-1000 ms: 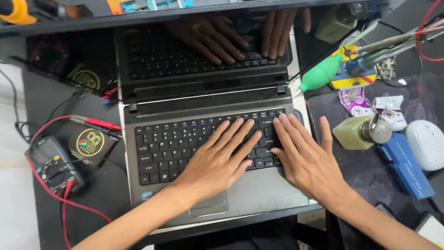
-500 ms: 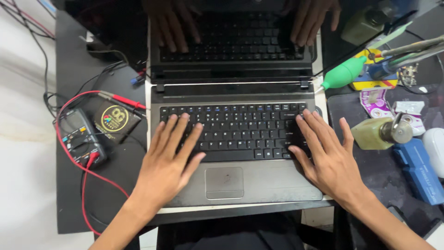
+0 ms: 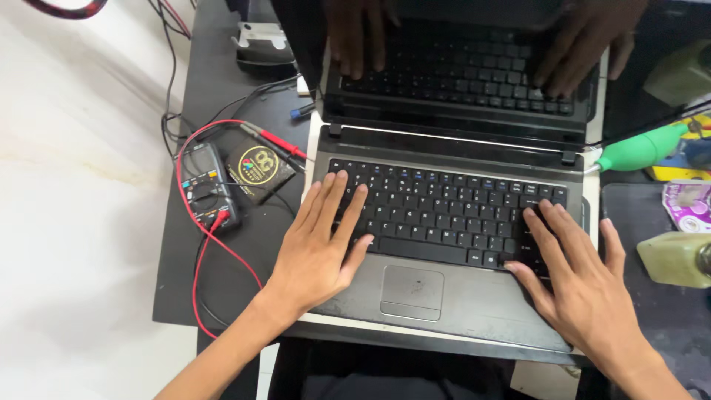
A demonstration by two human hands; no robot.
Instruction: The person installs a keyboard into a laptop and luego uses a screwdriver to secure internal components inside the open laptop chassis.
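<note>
Hands spread apart since earlier: left hand (image 3: 320,248) and right hand (image 3: 581,285) lie flat, grasping nothing, on laptop (image 3: 444,215) keyboard ends. Risk: left wrist may snag red lead (image 3: 222,244) just left.

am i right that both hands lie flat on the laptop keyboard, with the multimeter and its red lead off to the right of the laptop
Not quite. In the head view the left hand and right hand do lie flat on the laptop keyboard, but the multimeter with its red lead sits to the laptop's left.

single head-worn view, looking steeply down, close over an open laptop (image 3: 452,244) on a dark desk (image 3: 222,96)
</note>
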